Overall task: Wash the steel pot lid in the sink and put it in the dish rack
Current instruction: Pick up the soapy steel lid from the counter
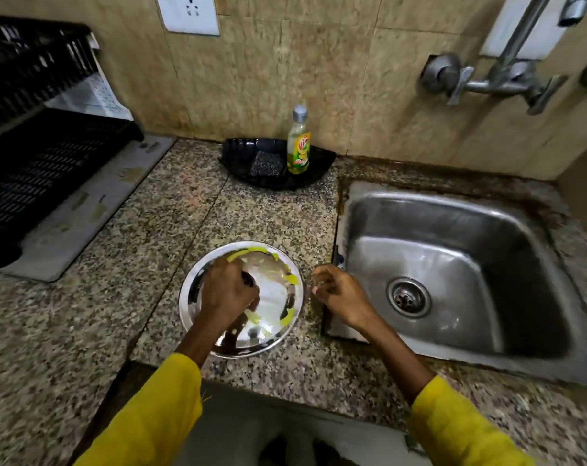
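The left hand point(229, 290) grips the dark knob of the round steel pot lid point(241, 299) on the speckled granite worktop point(251, 210). The right hand point(339, 292) hovers beside it, loosely curled and holding nothing, near the steel sink point(453, 264).

I'm in a home kitchen: steel sink point(453, 264), wall tap point(494, 79), granite bench point(184, 210), dish rack point(33, 169), dish soap bottle point(299, 142).

From the sink point(453, 274), your way left across the granite counter point(151, 230) is blocked only by the steel pot lid point(272, 297) lying flat just beside its left rim. Behind that rim, a black tray point(319, 163) holds a soap bottle point(299, 146) and scrubber point(265, 163). The basin itself is clear beneath the wall tap point(497, 79). The dish rack point(33, 169) stands well left.
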